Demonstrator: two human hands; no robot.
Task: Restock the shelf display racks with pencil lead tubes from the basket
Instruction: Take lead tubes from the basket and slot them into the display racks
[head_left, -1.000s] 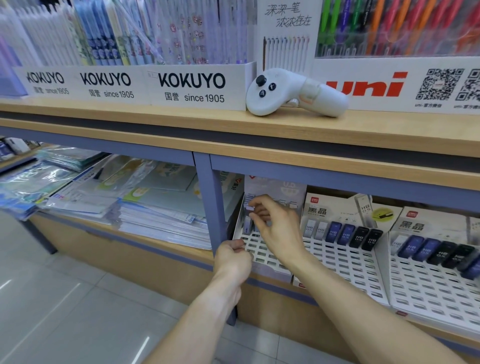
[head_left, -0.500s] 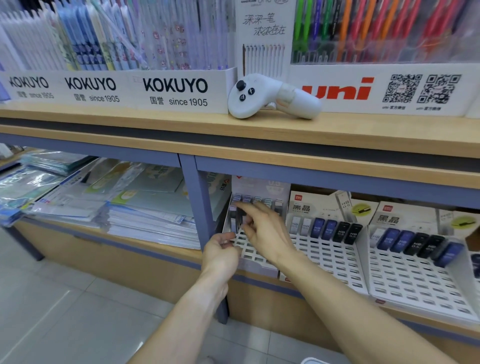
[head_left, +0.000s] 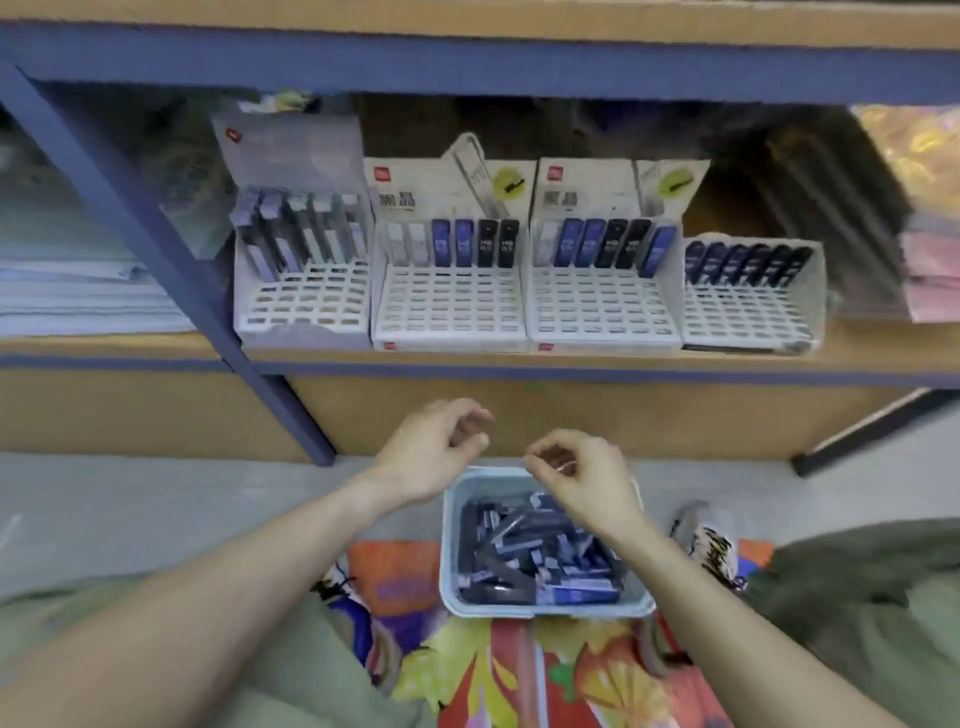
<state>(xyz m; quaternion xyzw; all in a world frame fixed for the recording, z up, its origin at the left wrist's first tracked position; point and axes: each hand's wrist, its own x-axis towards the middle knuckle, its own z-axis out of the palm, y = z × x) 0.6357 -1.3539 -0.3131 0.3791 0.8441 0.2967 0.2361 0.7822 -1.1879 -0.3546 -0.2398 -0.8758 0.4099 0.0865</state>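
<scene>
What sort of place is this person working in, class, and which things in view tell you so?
Most likely a stationery shop. White display racks of pencil lead tubes line a shelf, with printed brand cards behind them, and a basket of loose tubes for restocking sits below both hands.

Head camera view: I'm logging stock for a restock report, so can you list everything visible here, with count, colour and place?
Display racks: four, white slotted plastic, side by side on the lower shelf.
Lead tubes in racks: one back row per rack; grey in the leftmost, white, blue and black in the middle two, dark in the rightmost.
Basket: one, pale blue, on the floor below the shelf.
Lead tubes in basket: a loose pile, dark blue and black; count unclear.
Shelf: wooden boards, blue metal frame.
Paper stacks: left compartment, whitish.
Patterned cloth: multicoloured, under the basket.
Left hand: loosely curled, empty, above the basket.
Right hand: loosely curled, above the basket.
</scene>
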